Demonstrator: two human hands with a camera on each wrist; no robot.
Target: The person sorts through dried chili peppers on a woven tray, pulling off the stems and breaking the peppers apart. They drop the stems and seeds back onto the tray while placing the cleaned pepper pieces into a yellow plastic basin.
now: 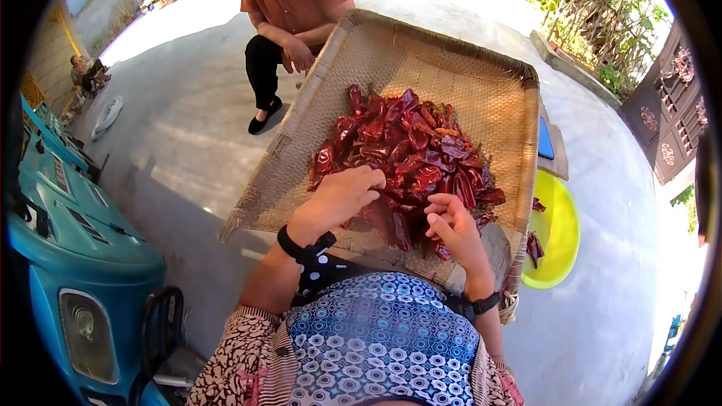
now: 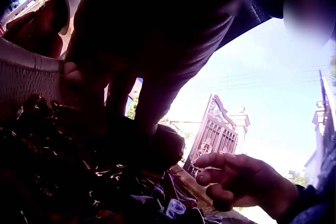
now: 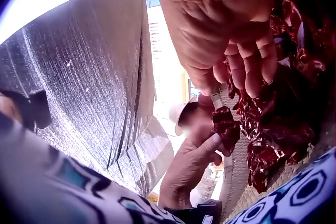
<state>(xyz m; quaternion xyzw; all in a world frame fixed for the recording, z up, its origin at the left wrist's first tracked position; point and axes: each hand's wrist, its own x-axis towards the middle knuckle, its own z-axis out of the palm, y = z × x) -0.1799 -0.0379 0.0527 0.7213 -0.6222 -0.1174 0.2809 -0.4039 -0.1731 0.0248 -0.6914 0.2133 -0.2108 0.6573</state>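
A heap of glossy dried red chili peppers (image 1: 410, 150) lies in a wide woven tray (image 1: 451, 68) in front of me. My left hand (image 1: 338, 199) is over the near left side of the heap. In the right wrist view, its thumb and fingers pinch a dark red dried chili (image 3: 227, 129). My right hand (image 1: 459, 233) hovers at the near right edge of the heap, with fingers loosely bent and nothing between them. In the right wrist view, the right hand's fingers hang down beside the peppers. The left wrist view is very dark around the left hand.
A yellow-green basin (image 1: 560, 233) with a few chilies stands right of the tray, near a blue flat object (image 1: 545, 139). Across the tray's far left side a person (image 1: 297, 0) sits. A teal vehicle (image 1: 90, 256) stands at the left.
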